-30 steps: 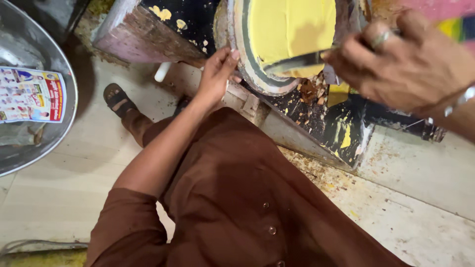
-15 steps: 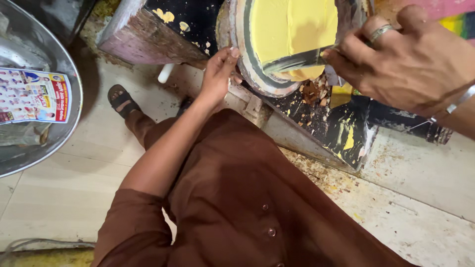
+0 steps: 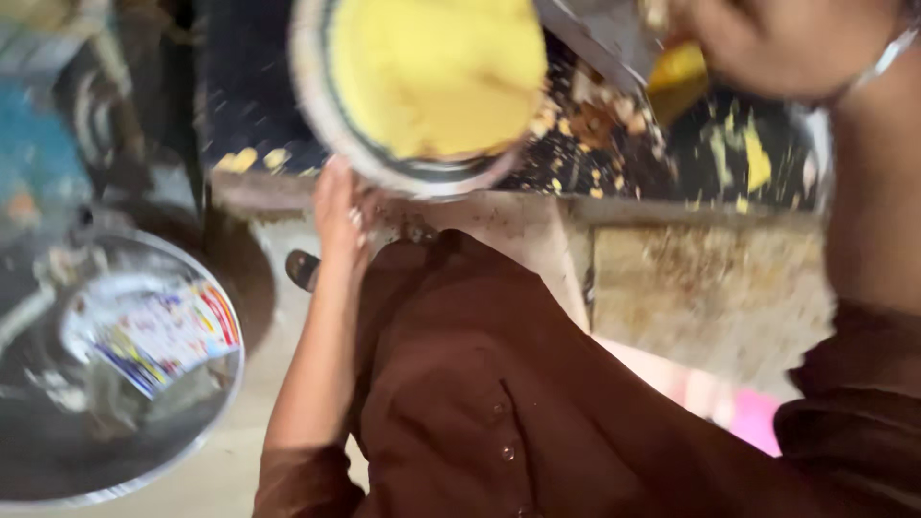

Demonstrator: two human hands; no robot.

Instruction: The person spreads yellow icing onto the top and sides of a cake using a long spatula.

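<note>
Round dish [image 3: 422, 91] of yellow paste sitting tilted on the dark spattered bench [image 3: 729, 153], top centre. Left hand [image 3: 338, 206] touching its lower-left rim from below, fingers pressed together. Right hand [image 3: 777, 43] lying upper right, closing around a metal scraper [image 3: 600, 38]; exact finger state blurred, cannot tell. Steel basin [image 3: 115, 374] resting on the floor, well apart at left.

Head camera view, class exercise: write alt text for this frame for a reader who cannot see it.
Seen from above and blurred, a person in brown clothing rests the left hand at the rim of a round dish filled with yellow paste, while the right hand holds a metal blade beside it. A metal basin holding a colourful printed packet sits on the floor at left.
</note>
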